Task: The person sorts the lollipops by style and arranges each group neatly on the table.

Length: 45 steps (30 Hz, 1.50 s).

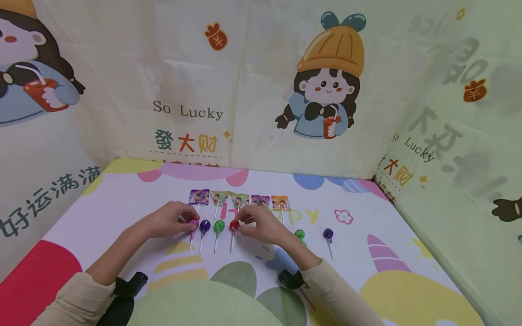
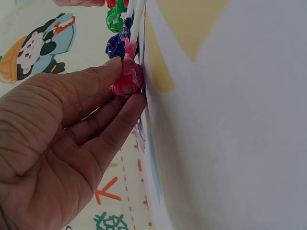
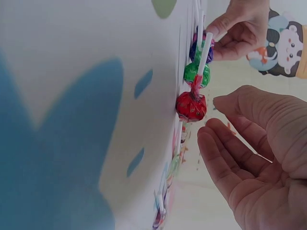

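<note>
In the head view a row of round lollipops lies on the table, sticks toward me: a pink lollipop point(image 1: 194, 223), a dark purple lollipop point(image 1: 205, 226), a green lollipop point(image 1: 219, 226) and a red lollipop point(image 1: 234, 226). At the row's left end, my left hand point(image 1: 174, 219) pinches the pink lollipop's wrapped head point(image 2: 127, 79) between thumb and fingers. My right hand point(image 1: 263, 223) is beside the red one at the other end. The right wrist view shows its thumb and fingers parted, a small gap from the red head point(image 3: 191, 106).
Behind the row lie several flat-wrapped lollipops, including a purple packet point(image 1: 199, 197) and an orange packet point(image 1: 280, 203). Right of my right forearm are another green lollipop point(image 1: 300, 234) and a purple lollipop point(image 1: 328, 234). A printed cloth wall point(image 1: 261, 90) rises behind the table.
</note>
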{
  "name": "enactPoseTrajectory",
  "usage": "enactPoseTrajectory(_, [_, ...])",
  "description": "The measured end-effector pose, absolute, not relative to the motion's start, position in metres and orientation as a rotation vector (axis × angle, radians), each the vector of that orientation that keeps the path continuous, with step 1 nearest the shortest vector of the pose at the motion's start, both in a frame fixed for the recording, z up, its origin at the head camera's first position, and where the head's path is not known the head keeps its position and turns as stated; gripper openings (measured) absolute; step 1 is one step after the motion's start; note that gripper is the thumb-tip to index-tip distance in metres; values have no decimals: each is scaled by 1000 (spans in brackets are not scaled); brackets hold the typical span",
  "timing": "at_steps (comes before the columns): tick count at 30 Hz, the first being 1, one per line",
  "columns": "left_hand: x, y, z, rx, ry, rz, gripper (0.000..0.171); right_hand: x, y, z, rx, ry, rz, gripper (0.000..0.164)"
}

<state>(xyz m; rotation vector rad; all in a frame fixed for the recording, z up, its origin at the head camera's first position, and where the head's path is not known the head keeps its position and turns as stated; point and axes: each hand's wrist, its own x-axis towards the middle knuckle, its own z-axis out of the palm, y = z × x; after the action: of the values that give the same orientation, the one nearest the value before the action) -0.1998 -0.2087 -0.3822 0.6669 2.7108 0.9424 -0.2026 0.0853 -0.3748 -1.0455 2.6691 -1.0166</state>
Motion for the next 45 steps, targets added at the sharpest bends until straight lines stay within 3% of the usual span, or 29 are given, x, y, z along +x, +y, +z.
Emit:
enactPoseTrajectory(28, [-199,-210,-382,660,2719,929,17,-189,136,-369,-1056,2709,-1118,21])
enactPoseTrajectory(45, [-199,-211,-381,669,2706,940,19,-180,165,-365,-918,2779,-1161,27])
